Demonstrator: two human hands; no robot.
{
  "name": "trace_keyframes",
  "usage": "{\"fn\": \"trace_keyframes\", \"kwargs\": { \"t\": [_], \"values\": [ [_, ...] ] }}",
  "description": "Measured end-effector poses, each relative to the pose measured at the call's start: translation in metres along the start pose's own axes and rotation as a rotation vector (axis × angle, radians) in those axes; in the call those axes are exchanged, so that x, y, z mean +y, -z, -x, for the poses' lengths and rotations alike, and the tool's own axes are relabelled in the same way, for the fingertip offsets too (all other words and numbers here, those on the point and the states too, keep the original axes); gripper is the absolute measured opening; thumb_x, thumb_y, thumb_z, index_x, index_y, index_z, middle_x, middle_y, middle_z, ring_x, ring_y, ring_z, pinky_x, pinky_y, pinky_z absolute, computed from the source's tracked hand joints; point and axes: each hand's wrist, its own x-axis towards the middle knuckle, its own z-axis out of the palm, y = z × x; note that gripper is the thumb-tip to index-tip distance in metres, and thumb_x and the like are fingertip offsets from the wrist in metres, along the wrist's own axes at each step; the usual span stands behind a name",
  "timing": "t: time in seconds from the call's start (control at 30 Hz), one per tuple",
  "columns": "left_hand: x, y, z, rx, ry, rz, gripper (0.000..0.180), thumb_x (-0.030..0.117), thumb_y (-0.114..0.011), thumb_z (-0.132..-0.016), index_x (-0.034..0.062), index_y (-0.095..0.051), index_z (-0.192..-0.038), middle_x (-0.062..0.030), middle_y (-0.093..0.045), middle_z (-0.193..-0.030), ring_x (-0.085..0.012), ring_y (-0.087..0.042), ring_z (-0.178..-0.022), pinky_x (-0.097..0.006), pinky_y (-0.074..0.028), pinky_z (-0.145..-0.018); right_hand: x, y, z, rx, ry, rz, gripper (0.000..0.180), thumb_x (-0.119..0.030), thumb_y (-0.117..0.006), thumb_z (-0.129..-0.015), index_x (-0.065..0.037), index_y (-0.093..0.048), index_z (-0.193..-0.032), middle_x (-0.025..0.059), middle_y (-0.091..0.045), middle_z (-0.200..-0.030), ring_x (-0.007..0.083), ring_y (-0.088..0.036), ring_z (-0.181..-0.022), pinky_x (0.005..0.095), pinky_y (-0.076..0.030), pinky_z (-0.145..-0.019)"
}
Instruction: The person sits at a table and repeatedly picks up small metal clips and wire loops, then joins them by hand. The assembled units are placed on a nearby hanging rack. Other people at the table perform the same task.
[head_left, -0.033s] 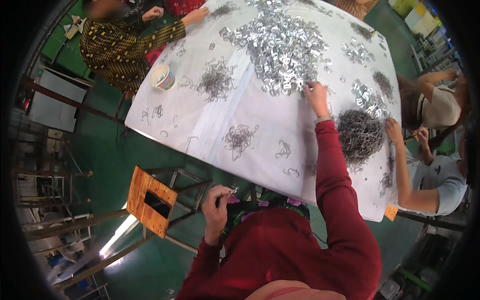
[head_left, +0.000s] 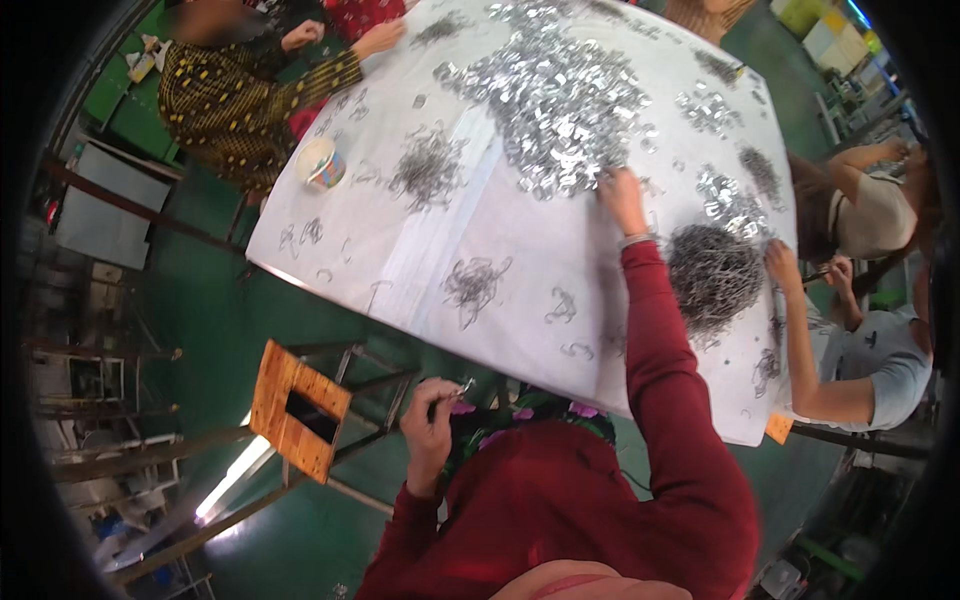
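Observation:
My left hand [head_left: 428, 425] is beside the table's near edge, low in front of me, its thumb and fingers pinched on a small metal piece [head_left: 466, 386] too tiny to make out fully. My right arm reaches across the white table [head_left: 520, 345]. At the near right edge of a big pile of small silver metal buckles [head_left: 570, 110], my right hand [head_left: 624, 200] has its fingers drawn together; what lies between the fingertips is hidden. A large tangled heap of bent wire hooks [head_left: 715, 275] lies to the right of my right wrist.
Smaller clusters of wire hooks [head_left: 474, 285] are scattered about the table, and a paper tub [head_left: 320, 163] stands at its left. Co-workers sit around the edges; one person's hand [head_left: 782, 265] is beside the wire heap. A wooden stool [head_left: 300, 410] stands at my left.
The whole view has shifted slightly. My right hand has turned a little at the pile's edge, and my left hand keeps its pinch on the small metal piece.

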Motion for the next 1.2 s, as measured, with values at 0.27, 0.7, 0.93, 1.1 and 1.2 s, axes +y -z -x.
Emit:
{"fn": "trace_keyframes", "kwargs": {
  "t": [0.27, 0.7, 0.93, 1.1, 1.2],
  "values": [
    [-0.001, -0.003, 0.005, -0.022, -0.013, 0.031, 0.009, -0.007, -0.050, -0.090, -0.0023, -0.053, -0.097, -0.0097, -0.058, -0.095, -0.0147, -0.057, -0.087, -0.027, -0.048, -0.082, 0.025, -0.034, -0.032, -0.099, -0.119, 0.039, 0.029, -0.005, -0.069, -0.064, -0.002, -0.066, -0.093, 0.0198, -0.064, -0.083, 0.0403, -0.061, -0.082, 0.0421, -0.050, -0.079],
    [-0.001, 0.002, 0.007, 0.075, -0.071, 0.036, 0.004, 0.000, -0.055, -0.090, -0.0029, -0.056, -0.092, -0.0084, -0.061, -0.088, -0.0143, -0.056, -0.081, -0.027, -0.048, -0.076, -0.229, 0.089, 0.136, -0.515, -0.040, -0.925, 0.019, 0.000, -0.061, -0.083, 0.000, -0.058, -0.101, 0.0090, -0.065, -0.081, 0.0147, -0.063, -0.076, 0.0289, -0.051, -0.067],
    [0.003, 0.004, -0.002, 0.112, -0.115, -0.060, 0.007, 0.002, -0.056, -0.091, -0.0037, -0.056, -0.094, -0.0067, -0.061, -0.086, -0.0112, -0.055, -0.078, -0.025, -0.047, -0.072, -0.281, 0.111, 0.173, -0.535, 0.141, -1.056, 0.018, -0.001, -0.064, -0.083, -0.001, -0.067, -0.101, 0.0077, -0.066, -0.090, 0.0131, -0.063, -0.081, 0.0266, -0.051, -0.069],
    [0.004, 0.006, -0.008, 0.121, -0.156, -0.144, 0.006, -0.001, -0.056, -0.089, -0.0030, -0.056, -0.095, -0.0083, -0.061, -0.086, -0.0134, -0.057, -0.080, -0.027, -0.048, -0.074, -0.287, 0.107, 0.175, -0.502, 0.025, -1.186, 0.018, 0.002, -0.062, -0.083, 0.000, -0.067, -0.100, 0.0095, -0.064, -0.086, 0.0150, -0.064, -0.074, 0.0245, -0.051, -0.063],
    [0.006, 0.010, -0.006, 0.114, -0.111, -0.133, 0.008, -0.003, -0.058, -0.085, -0.0003, -0.058, -0.093, -0.0137, -0.062, -0.094, -0.0272, -0.060, -0.088, -0.035, -0.048, -0.079, -0.286, 0.098, 0.181, -0.578, -0.136, -1.326, 0.017, 0.004, -0.060, -0.085, 0.002, -0.067, -0.100, 0.0092, -0.064, -0.090, 0.0129, -0.063, -0.075, 0.0235, -0.051, -0.065]
  ]
}}
